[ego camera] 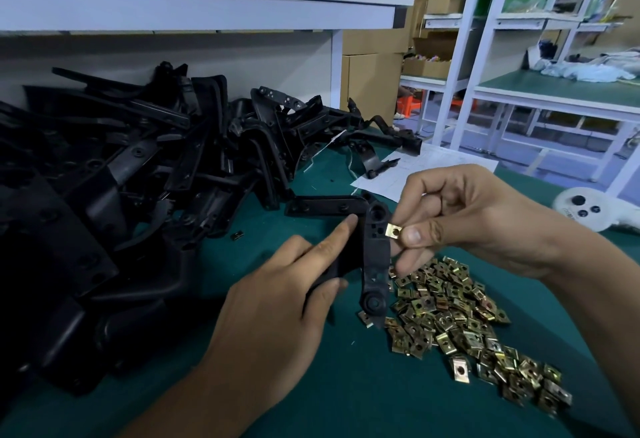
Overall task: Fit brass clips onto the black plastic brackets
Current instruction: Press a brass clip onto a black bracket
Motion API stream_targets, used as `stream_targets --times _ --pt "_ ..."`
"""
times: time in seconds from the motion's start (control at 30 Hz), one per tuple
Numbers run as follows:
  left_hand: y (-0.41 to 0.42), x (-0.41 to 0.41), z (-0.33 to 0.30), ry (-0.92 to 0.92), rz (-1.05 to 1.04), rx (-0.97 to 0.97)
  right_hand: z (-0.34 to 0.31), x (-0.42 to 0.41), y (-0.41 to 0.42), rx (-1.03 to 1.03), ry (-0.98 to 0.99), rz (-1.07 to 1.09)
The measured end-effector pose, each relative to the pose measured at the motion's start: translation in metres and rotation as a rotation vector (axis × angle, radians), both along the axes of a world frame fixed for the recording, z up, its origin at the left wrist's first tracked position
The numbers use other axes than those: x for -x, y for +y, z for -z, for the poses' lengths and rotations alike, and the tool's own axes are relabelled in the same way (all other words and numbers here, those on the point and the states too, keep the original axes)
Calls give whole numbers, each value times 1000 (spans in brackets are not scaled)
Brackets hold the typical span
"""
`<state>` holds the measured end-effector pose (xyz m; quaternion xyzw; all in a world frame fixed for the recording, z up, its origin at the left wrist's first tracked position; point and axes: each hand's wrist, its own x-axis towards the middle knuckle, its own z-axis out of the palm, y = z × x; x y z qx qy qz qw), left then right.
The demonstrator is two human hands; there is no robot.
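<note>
Pinched between thumb and first finger of the right hand (474, 216): one small brass clip (393, 230), touching the right edge of a black bracket (375, 257), near its top hole, not yet pushed on as far as can be seen. Wrapped around the left side of that same bracket: the left hand (277, 302), first finger stretched up along the plastic, thumb tucked under, holding the part up off the table (346, 385). No other clip to be seen on this bracket, though its back side stays hidden. Just below and to the right, on the green table top: a loose heap of brass clips (460, 327), lots and lots, waiting. One stray clip (236, 235) alone near the black pile. To the left and behind: a big pile of black brackets (138, 167), stacked every which way, too dark to tell which ones have clips. Further back, a sheet of paper (415, 167) and a white thing with buttons (588, 207). Looks like plenty of work left, with so many clips unused.
</note>
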<state>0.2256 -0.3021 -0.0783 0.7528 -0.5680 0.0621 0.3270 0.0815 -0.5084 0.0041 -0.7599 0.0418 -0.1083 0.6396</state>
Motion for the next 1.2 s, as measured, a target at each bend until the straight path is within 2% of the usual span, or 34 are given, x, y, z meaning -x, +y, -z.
stream_targets --times 0.27,0.4,0.57,0.8,1.1,1.2 --pt "0 -1 4 -9 12 8 1 2 -3 97 20 18" --pt "0 -1 3 10 41 9 2 1 -4 49 30 -21" --pt "-1 -3 0 72 105 47 6 -2 -6 -119 -1 -109" --pt "0 -4 2 91 107 59 11 -3 -9 -63 42 -222" --pt "0 -6 3 124 46 78 15 -14 2 74 -116 -150" --pt "-1 -2 1 108 -45 82 14 -15 1 91 -154 19"
